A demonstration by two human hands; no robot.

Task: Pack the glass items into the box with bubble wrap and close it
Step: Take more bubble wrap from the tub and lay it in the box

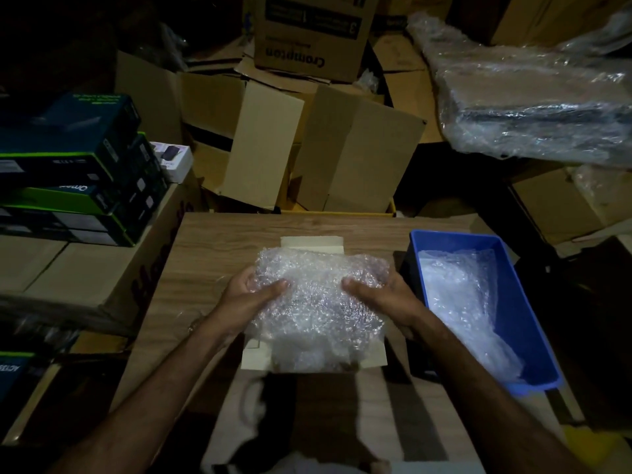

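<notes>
A bundle of bubble wrap (318,302) lies over a small open cardboard box (313,242) in the middle of the wooden table (212,254). My left hand (251,292) grips the bundle's left side, thumb on top. My right hand (383,295) grips its right side the same way. The box's pale flaps show beyond the wrap at the far edge and at the near edge (256,357). Whatever is inside the wrap is hidden, so no glass item can be seen.
A blue plastic tub (519,323) with more bubble wrap (458,302) stands at the table's right. Stacked dark product boxes (68,172) sit on cartons at the left. Brown cartons (307,138) pile up behind the table; a plastic-wrapped bundle (533,104) is at upper right.
</notes>
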